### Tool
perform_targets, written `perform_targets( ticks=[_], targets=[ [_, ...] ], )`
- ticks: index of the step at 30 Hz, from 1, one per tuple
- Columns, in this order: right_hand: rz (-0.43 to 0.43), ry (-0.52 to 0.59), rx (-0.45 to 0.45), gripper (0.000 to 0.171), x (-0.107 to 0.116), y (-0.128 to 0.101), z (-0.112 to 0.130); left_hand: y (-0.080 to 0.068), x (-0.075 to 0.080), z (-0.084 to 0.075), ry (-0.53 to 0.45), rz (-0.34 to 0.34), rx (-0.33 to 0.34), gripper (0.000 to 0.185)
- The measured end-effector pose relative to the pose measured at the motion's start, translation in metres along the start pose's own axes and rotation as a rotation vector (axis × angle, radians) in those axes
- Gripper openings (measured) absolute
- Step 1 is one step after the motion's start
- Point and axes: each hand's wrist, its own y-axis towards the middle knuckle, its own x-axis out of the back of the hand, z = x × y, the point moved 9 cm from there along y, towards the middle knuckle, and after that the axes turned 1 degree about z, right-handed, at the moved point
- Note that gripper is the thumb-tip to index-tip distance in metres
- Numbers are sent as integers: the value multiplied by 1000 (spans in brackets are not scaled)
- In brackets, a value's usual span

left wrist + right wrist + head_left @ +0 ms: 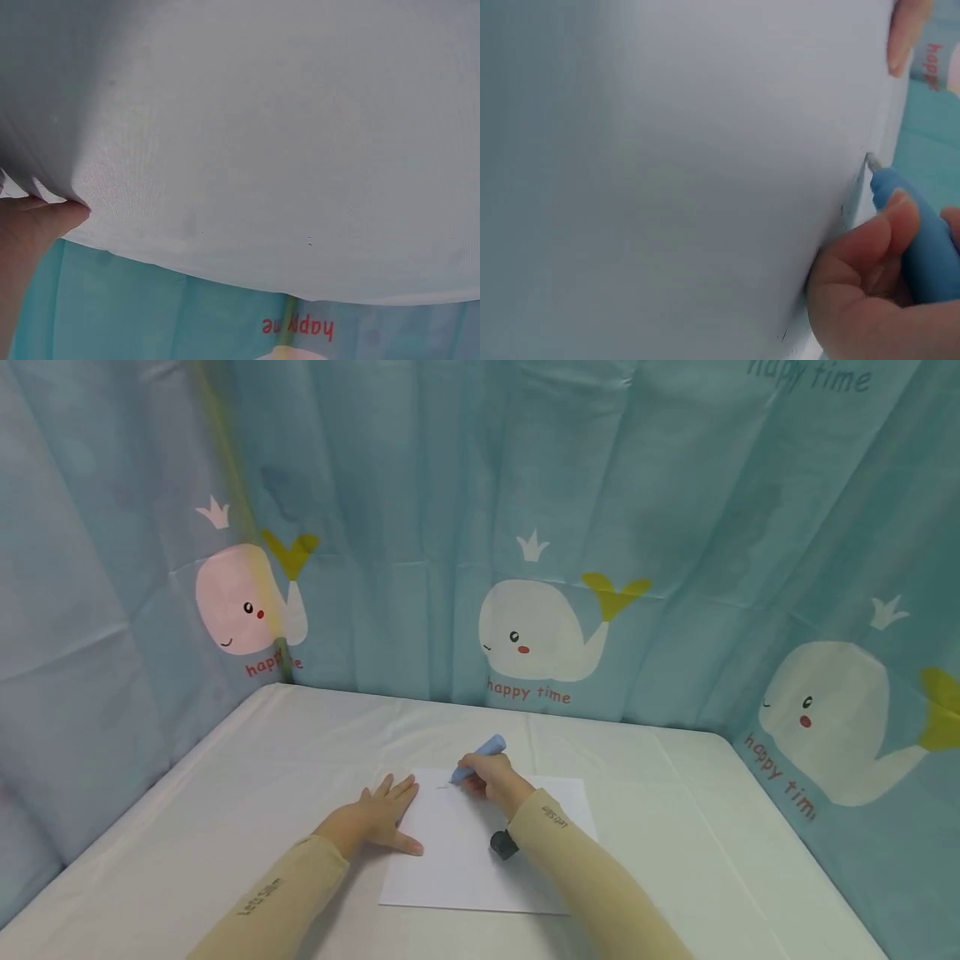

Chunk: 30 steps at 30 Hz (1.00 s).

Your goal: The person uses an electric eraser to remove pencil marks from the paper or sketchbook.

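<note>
Your right hand (491, 777) grips a blue pen (480, 755), its tip touching the top of a white sheet of paper (465, 860) lying on the white-covered table (225, 777). Your left hand (378, 820) rests flat, fingers straight, on the sheet's left edge. Your sleeves (258, 897) carry small lettering, too small to read. The whale curtain (540, 635) behind reads "happy time".

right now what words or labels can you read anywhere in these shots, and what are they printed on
"happy time": red, under each whale on the curtain; also in dark letters at its top right.
"Let's Slim": on the left sleeve and the right sleeve, small, so the reading is unsure.
Faint marks on the paper by the blue pen: too small to read.
</note>
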Motion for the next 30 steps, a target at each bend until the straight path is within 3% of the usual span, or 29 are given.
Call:
perform_targets(
  ticks=[21, 26, 30],
  targets=[
    [12, -16, 16, 31, -4, 1, 0, -1, 2, -1, 5, 2, -5, 106],
    [1, 9, 10, 37, -4, 3, -4, 2, -4, 3, 17, 7, -7, 107],
    [27, 42, 5, 30, -4, 4, -6, 4, -6, 5, 26, -4, -11, 108]
  ],
)
